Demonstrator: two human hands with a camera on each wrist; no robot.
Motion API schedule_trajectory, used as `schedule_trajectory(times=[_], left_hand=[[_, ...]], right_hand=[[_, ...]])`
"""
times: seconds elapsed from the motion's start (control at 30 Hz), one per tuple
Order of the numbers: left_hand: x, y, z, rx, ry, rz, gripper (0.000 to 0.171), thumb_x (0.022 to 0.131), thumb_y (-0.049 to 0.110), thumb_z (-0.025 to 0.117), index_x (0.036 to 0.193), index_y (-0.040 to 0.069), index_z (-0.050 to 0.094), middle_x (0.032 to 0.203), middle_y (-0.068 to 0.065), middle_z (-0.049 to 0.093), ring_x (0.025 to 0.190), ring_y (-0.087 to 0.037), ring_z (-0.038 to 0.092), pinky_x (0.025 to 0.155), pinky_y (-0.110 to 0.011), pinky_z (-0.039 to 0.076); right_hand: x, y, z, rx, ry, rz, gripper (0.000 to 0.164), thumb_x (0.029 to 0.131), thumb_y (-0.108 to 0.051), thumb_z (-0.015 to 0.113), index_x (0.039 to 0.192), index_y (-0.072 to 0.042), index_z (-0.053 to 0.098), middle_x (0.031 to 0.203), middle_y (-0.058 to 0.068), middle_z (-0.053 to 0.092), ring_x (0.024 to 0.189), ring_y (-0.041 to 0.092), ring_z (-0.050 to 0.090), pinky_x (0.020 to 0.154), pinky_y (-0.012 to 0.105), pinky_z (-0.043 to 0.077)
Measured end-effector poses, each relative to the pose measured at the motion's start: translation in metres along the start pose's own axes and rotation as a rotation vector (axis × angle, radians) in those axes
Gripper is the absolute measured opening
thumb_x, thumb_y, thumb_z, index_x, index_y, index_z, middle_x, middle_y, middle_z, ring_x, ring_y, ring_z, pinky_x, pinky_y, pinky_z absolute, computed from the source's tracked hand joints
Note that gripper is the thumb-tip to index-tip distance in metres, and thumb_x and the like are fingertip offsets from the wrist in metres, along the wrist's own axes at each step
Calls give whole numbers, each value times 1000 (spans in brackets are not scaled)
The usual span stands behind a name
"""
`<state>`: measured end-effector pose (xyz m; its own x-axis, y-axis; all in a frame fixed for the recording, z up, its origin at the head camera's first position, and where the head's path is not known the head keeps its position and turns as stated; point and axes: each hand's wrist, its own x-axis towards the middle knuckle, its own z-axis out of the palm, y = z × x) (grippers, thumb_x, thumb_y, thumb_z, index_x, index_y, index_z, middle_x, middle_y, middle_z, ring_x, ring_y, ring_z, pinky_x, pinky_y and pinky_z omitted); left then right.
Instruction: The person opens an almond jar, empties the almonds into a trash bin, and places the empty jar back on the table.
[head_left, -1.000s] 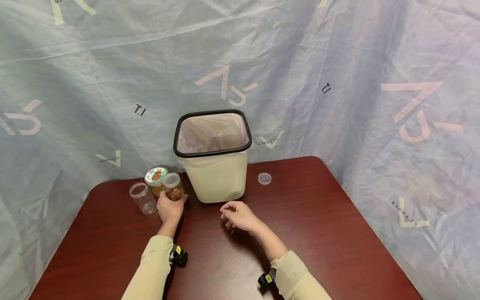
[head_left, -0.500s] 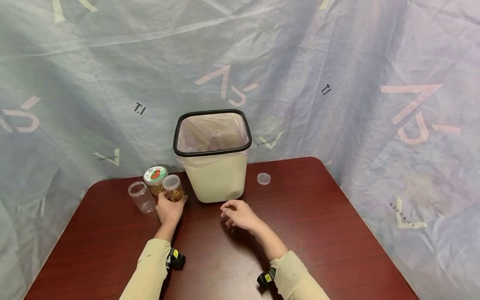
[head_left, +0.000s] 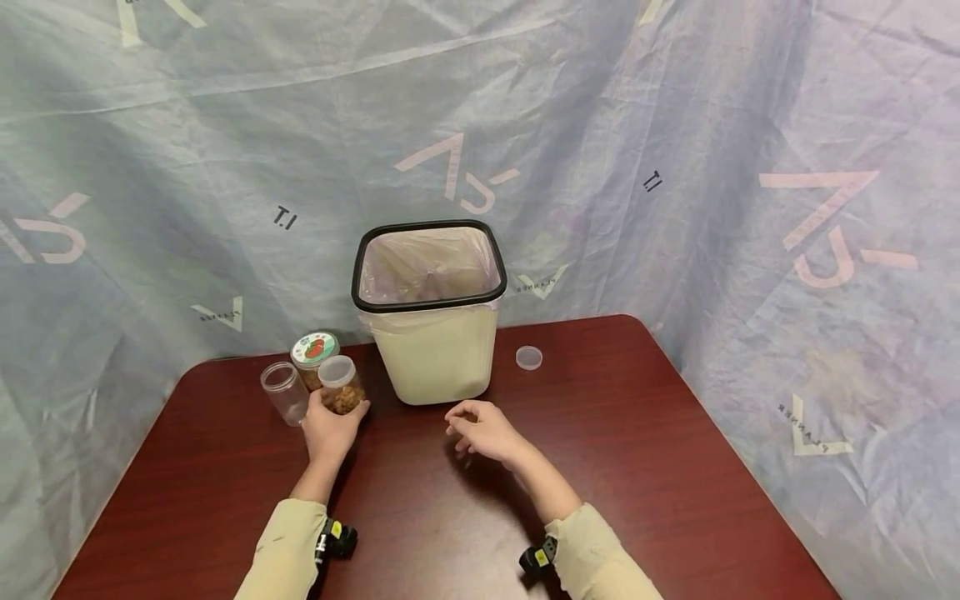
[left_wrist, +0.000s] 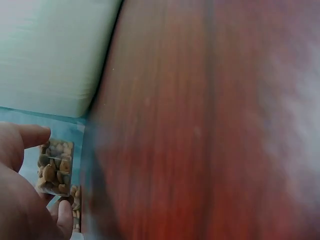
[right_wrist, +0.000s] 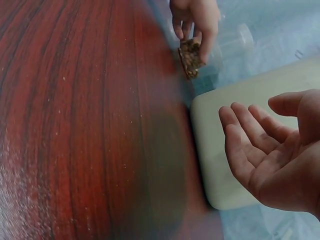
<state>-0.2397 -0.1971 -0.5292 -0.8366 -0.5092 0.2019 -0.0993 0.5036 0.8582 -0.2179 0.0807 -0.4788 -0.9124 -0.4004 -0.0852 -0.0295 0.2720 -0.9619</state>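
Observation:
In the head view my left hand grips a small clear jar between thumb and fingers. Brown shelled nuts or seeds partly fill it, and its top is frosted white. Seen from the left wrist, the jar shows its pieces through the clear wall. A wider jar with a green and white lid picturing red fruit stands just behind. To its left is a clear jar without a lid and with nothing visible inside. My right hand hovers over the table, fingers loosely bent, palm bare in the right wrist view.
A cream bin with a black rim and a plastic liner stands at the back middle. Right of it lies a round clear lid. The dark red table meets a hanging grey sheet behind.
My left hand has drawn the jar of nuts slightly toward me and to the left, away from the wider jar. The right hand has stayed nearly still.

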Motion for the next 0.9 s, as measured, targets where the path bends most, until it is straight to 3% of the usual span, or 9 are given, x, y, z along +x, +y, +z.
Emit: schedule_trajectory(times=[0.2, 0.43, 0.63, 0.9], left_hand=[[-6, 1, -9, -12, -15, 43, 68, 74, 27, 85, 127, 2, 51, 117, -23, 61, 112, -39, 53, 94, -53, 40], [-18, 4, -18, -36, -25, 149, 68, 71, 25, 88, 125, 4, 55, 114, -20, 64, 106, -34, 59, 87, -50, 46], [-30, 4, -31, 12, -15, 204, 67, 68, 23, 90, 123, 5, 56, 105, -17, 67, 97, -29, 64, 78, -45, 49], [-36, 14, -28, 21, -56, 265, 64, 67, 22, 90, 120, 6, 57, 105, -16, 66, 97, -30, 63, 77, -49, 51]], right_hand=[[-3, 2, -4, 7, 2, 2, 18, 100, -17, 54, 108, -4, 65, 98, 17, 69, 81, 40, 68, 66, 43, 54], [-10, 3, -9, 4, 23, -19, 18, 100, -15, 55, 108, -3, 65, 99, 21, 69, 79, 40, 68, 68, 50, 53], [-18, -1, -5, 8, 12, -40, 18, 99, -15, 56, 108, -3, 65, 97, 17, 70, 79, 39, 68, 68, 49, 54], [-18, -9, -17, 5, 19, -71, 19, 99, -13, 54, 110, -1, 64, 97, 19, 70, 78, 37, 69, 69, 50, 53]])
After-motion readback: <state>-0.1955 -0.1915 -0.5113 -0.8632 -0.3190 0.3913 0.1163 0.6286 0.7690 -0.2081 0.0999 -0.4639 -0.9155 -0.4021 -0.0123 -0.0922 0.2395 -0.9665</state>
